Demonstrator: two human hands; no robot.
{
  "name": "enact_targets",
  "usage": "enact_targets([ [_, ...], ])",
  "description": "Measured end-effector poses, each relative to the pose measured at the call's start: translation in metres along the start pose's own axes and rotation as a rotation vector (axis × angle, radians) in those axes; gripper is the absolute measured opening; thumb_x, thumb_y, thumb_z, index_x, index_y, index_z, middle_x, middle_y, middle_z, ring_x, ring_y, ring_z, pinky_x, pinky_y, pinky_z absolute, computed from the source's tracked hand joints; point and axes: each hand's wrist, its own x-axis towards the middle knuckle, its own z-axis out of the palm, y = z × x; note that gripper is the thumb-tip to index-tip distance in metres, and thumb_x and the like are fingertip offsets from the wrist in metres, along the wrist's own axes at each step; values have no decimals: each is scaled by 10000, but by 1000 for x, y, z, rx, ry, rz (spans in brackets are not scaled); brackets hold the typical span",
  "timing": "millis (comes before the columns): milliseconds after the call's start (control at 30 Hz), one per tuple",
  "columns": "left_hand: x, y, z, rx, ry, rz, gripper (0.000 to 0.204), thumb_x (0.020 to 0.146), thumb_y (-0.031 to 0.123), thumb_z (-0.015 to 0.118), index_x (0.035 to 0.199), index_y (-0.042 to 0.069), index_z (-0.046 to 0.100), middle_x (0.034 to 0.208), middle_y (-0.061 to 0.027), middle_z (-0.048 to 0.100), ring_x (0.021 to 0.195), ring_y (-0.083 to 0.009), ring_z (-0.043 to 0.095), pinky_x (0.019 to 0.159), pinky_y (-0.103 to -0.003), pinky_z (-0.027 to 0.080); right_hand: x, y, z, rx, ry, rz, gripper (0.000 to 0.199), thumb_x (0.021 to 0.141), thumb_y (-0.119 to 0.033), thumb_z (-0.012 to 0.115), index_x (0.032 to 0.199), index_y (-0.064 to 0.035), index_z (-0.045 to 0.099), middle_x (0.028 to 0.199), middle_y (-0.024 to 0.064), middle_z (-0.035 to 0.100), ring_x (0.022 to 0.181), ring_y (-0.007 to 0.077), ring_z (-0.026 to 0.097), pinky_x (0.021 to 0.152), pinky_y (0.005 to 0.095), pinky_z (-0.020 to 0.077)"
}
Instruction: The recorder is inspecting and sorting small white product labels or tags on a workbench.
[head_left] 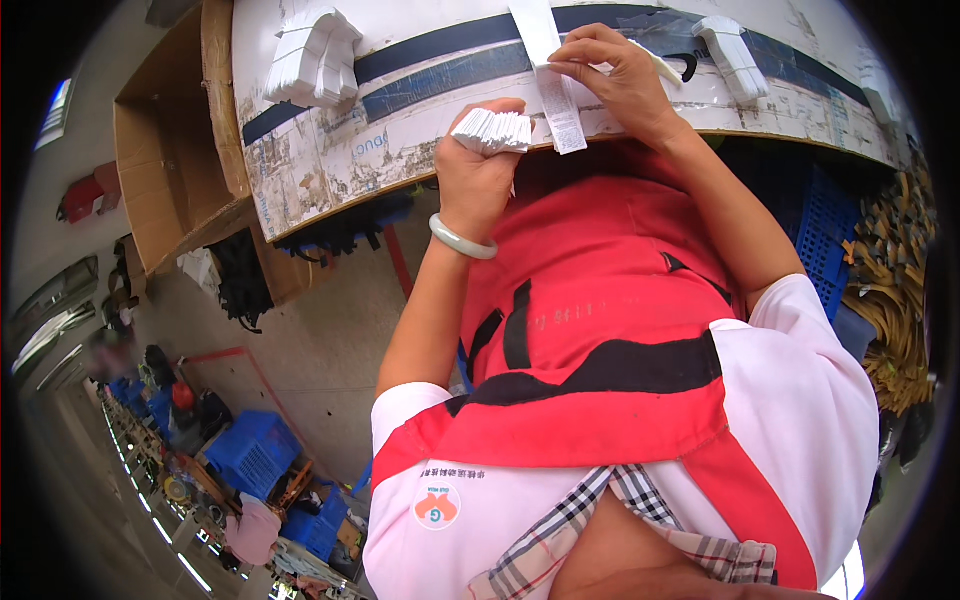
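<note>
My left hand (478, 170), with a pale bangle (462, 238) at the wrist, is closed round a thick bundle of white labels (492, 131). Their stacked edges face up just in front of the table edge. My right hand (625, 82) pinches the side of a long white label strip (563, 115) between thumb and fingertips. This strip runs from the far side of the table down to its near edge, and small print shows on its lower end. A white, pen-like tool (660, 68) lies on the table beyond my right hand.
Bundled white labels (312, 62) stand on the worn table (300, 165) at left, with another bundle (733, 58) at right. Dark tape crosses the tabletop. An open cardboard box (175, 150) is left of the table; a blue crate (826, 230) and tan strips (893, 290) are at right.
</note>
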Motion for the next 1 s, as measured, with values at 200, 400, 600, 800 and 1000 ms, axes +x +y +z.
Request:
enact_targets([
  [200, 11, 13, -2, 223, 64, 414, 262, 756, -27, 727, 1013, 25, 716, 861, -79, 722, 771, -145, 678, 693, -266, 531, -10, -36, -8, 337, -138, 44, 124, 897, -137, 688, 1000, -71, 711, 885, 14, 652, 826, 105, 621, 771, 241, 496],
  [400, 4, 10, -5, -13, 62, 213, 229, 785, -55, 665, 1008, -29, 711, 831, -51, 703, 723, -90, 629, 630, -237, 505, -15, -49, -6, 255, -69, 4, 157, 894, -167, 696, 1005, -56, 710, 911, 39, 685, 794, 124, 629, 742, 254, 513],
  [600, 0, 9, -1, -62, 69, 213, 218, 772, -49, 674, 984, -25, 716, 814, -36, 697, 730, -72, 618, 637, -235, 507, -16, -46, -7, 194, -147, -64, 177, 897, -175, 689, 1000, -33, 709, 932, 71, 694, 803, 145, 651, 724, 263, 521],
  [800, -3, 8, -3, -18, 97, 270, 226, 777, -51, 667, 997, -24, 711, 813, -41, 700, 734, -80, 627, 642, -239, 514, -19, -47, -3, 257, -149, 13, 192, 890, -176, 698, 1000, -19, 706, 897, 79, 701, 796, 144, 656, 725, 269, 527],
  [1000, -4, 2, -3, -55, 60, 246, 241, 772, -64, 650, 1004, -25, 705, 855, -42, 703, 772, -84, 630, 677, -236, 513, -23, -48, -5, 248, -172, 17, 173, 904, -154, 685, 1006, -15, 703, 864, 54, 693, 781, 109, 638, 724, 253, 524],
])
